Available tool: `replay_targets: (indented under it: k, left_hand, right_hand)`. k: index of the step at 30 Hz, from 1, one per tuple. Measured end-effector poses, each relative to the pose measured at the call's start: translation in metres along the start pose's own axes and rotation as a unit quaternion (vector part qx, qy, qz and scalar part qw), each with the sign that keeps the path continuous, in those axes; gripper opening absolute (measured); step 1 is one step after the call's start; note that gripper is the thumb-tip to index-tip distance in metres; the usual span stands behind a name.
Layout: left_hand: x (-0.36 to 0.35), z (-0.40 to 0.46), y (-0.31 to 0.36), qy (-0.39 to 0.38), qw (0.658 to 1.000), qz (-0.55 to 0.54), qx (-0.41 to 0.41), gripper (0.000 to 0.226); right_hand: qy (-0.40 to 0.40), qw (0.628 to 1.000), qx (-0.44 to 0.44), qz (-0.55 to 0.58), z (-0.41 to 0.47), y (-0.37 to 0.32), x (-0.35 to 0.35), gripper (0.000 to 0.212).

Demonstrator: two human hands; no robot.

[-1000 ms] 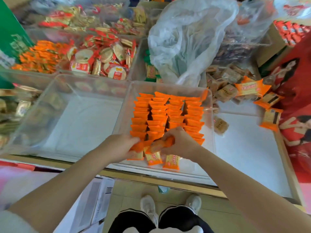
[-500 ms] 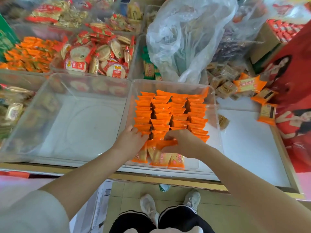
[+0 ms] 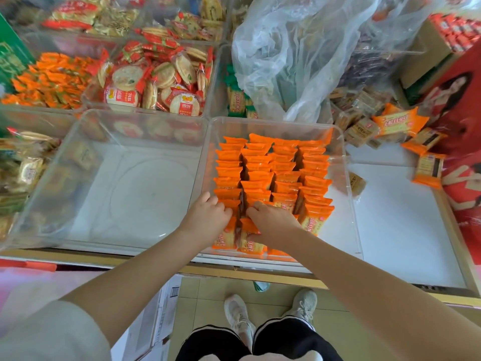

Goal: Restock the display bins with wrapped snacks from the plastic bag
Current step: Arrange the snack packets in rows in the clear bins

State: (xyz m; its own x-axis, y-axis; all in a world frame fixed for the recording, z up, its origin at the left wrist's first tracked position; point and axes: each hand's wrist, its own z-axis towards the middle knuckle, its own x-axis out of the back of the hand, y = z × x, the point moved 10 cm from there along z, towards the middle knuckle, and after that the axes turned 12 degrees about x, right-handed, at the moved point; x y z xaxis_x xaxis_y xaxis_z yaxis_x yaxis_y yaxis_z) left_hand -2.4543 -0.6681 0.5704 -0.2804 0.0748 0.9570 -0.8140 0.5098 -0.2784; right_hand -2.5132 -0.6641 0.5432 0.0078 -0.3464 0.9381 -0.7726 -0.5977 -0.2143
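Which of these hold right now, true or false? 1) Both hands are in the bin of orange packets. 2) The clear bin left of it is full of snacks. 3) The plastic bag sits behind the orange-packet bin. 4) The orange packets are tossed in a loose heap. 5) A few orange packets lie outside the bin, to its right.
1) True: the left hand and right hand both work at the near packets in the orange-packet bin.
2) False: the clear bin on the left shows only its bare bottom.
3) True: the plastic bag rests just behind it.
4) False: the orange packets stand in neat rows.
5) True: loose orange packets lie on the shelf to the right.
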Motion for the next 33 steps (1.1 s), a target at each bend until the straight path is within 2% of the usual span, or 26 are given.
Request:
replay_targets:
  k: [2,4,8,12,15,18,22,26,29,33]
  left_hand:
    - [0.003,0.0,0.002,-0.008,1.0,-0.017,-0.003,0.02]
    - [0.003,0.002,-0.001,-0.017,0.999,-0.026,0.019,0.027]
    - [0.015,0.009,-0.001,-0.004,0.996,-0.082,0.025,0.032]
    - [0.043,0.029,0.022,0.006,0.991,-0.136,0.001,0.026]
    - [0.083,0.058,0.056,0.075,0.98,-0.184,-0.026,0.012]
    - [0.111,0.1,0.095,0.105,0.965,-0.236,-0.035,0.031]
    - [0.138,0.159,0.138,0.132,0.951,-0.277,-0.027,0.028]
    - [0.144,0.224,0.156,0.142,0.952,-0.272,-0.004,0.029]
    - [0.132,0.275,0.146,0.097,0.975,-0.186,0.08,0.022]
    - [0.104,0.323,0.135,0.012,0.986,-0.043,0.163,0.031]
  right_hand:
    - [0.016,0.999,-0.009,-0.038,-0.004,0.001,0.004,0.048]
    - [0.023,0.998,-0.028,-0.044,-0.005,0.004,0.006,0.051]
    - [0.068,0.991,-0.096,0.063,-0.02,0.036,0.029,0.054]
    - [0.187,0.963,-0.158,0.112,-0.071,0.107,0.071,0.031]
    - [0.236,0.928,-0.258,0.127,-0.125,0.186,0.082,0.02]
    - [0.266,0.903,-0.305,0.141,-0.171,0.247,0.082,0.023]
    - [0.221,0.92,-0.303,0.111,-0.192,0.31,0.071,0.028]
    - [0.207,0.943,-0.257,0.053,-0.173,0.366,0.084,0.029]
    - [0.185,0.963,-0.191,-0.032,-0.139,0.389,0.1,0.03]
    - [0.153,0.966,-0.174,-0.115,-0.112,0.414,0.104,0.047]
